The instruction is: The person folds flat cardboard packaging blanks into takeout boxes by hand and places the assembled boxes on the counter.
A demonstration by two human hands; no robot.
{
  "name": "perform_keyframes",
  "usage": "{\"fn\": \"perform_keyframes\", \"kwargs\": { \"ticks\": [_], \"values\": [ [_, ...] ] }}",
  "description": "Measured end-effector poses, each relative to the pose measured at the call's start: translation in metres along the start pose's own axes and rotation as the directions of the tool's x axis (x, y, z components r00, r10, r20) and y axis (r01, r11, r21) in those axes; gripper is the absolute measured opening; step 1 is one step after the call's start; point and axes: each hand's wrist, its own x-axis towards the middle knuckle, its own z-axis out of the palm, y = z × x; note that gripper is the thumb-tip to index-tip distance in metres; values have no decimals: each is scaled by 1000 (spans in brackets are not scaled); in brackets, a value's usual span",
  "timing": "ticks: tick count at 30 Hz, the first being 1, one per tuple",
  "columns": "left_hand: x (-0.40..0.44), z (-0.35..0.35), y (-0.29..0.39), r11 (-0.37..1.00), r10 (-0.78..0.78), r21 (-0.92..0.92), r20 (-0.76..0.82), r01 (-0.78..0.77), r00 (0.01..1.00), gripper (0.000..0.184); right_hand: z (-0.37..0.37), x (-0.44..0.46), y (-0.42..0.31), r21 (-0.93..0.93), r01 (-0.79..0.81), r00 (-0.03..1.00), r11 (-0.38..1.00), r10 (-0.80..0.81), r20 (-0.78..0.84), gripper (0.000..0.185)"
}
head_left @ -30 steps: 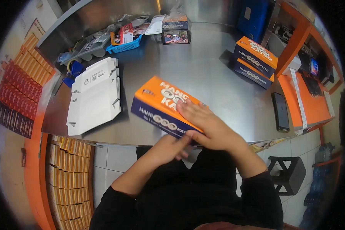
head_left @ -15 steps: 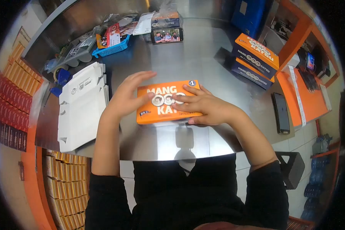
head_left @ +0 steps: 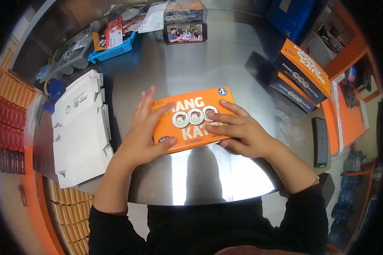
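Note:
An orange cardboard box [head_left: 192, 120] with "MANG KATSU" lettering and cartoon faces lies closed, lid up, on the steel table. My left hand [head_left: 145, 134] is at its left side, thumb over the near left corner and fingers spread along the left edge. On the right part of the lid rests my right hand [head_left: 247, 134], its fingers spread flat and the thumb by the near edge. Left of my left hand lies a stack of flat white unfolded box blanks [head_left: 78, 131].
Two closed orange-and-navy boxes [head_left: 300, 78] are stacked at the right, near a dark phone [head_left: 320, 142]. A phone playing video [head_left: 185, 34] leans on another box at the back. A blue basket [head_left: 112, 52] of packets and a grey tray [head_left: 74, 57] stand back left.
The box has turned slightly and appears nearer. My left hand has come down onto its left side, while my right hand stays on the lid. The camera view has shifted.

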Motion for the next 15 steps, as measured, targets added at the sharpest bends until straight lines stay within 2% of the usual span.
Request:
{"fn": "perform_keyframes", "kwargs": {
  "ticks": [1,3,7,15],
  "values": [
    [-1,0,3,1000,-7,-5,-3,7,1000,68,0,0,0,1,1,1000,1000,-1,9,45],
    [-2,-1,10,993,-102,-41,101,107,990,65,2,-1,0,-4,-8,1000,1000,7,-7,45],
    [-3,-4,13,990,-138,-17,127,141,982,65,3,-1,2,24,4,1000,1000,-4,-8,44],
    [-3,-5,15,982,-159,-85,134,171,978,65,3,0,0,-10,-4,1000,1000,4,-22,45]
  ]
}}
